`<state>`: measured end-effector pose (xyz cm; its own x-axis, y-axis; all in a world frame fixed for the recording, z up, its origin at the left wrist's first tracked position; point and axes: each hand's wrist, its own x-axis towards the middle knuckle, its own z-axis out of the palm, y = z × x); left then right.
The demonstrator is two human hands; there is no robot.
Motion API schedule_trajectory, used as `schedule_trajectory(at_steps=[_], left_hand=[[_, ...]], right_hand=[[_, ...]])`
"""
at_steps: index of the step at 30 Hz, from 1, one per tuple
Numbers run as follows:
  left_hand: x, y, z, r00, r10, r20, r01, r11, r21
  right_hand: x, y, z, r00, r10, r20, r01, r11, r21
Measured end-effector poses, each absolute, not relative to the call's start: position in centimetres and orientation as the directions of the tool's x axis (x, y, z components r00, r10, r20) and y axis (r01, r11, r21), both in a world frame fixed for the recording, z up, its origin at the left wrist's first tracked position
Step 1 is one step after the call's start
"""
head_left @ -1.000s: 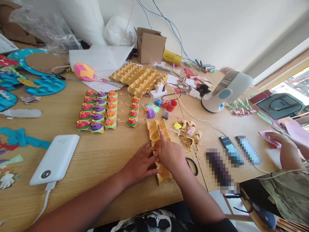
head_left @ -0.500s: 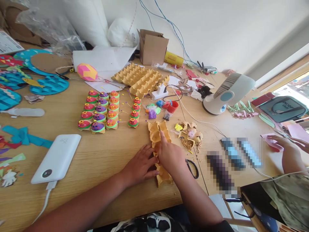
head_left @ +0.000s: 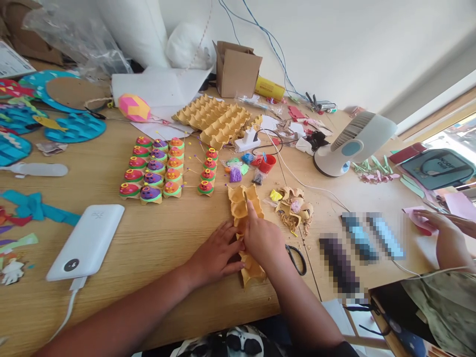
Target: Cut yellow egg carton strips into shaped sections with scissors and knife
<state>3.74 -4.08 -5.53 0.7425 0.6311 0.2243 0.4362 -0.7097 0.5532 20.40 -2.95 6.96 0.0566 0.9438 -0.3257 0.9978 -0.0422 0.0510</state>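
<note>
A yellow egg-carton strip [head_left: 238,196] lies lengthwise in front of me on the table. My left hand [head_left: 219,250] grips its left side, fingers over the edge and thumb near my other hand. My right hand [head_left: 262,240] is closed over the strip, index finger stretched along a thin dark pointed tool [head_left: 245,197] whose tip rests at one of the cups. The rest of that tool is hidden in the palm. Beside my right wrist shows a black loop handle [head_left: 297,260], like that of scissors; I cannot tell if it belongs to the same tool.
Painted egg-carton figures [head_left: 151,171] stand in rows at the left, near a white power bank [head_left: 87,243]. Carton scraps [head_left: 293,206] lie right of the strip. Farther back are egg trays [head_left: 223,121] and a white fan [head_left: 353,144]. Another person's hands [head_left: 449,243] work at the right.
Both my hands and the carton strip look almost unmoved. The view has shifted slightly, and the other person's hands at the right have moved a little.
</note>
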Motion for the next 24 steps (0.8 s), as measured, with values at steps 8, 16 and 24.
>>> schedule_trajectory(at_steps=[8, 16, 24], left_hand=[[3.7, -4.1, -5.5, 0.743, 0.634, 0.217, 0.442, -0.707, 0.552], [3.7, -4.2, -5.2, 0.726, 0.639, 0.252, 0.429, -0.708, 0.561], [3.7, -4.1, -5.3, 0.727, 0.642, 0.244, 0.430, -0.702, 0.568]], right_hand=[[20.5, -3.4, 7.7, 0.065, 0.940, -0.335, 0.997, -0.047, 0.063], [20.9, -2.5, 8.0, 0.019, 0.944, -0.330, 0.997, 0.005, 0.072], [20.5, -3.5, 8.0, 0.039, 0.928, -0.370, 0.996, -0.005, 0.092]])
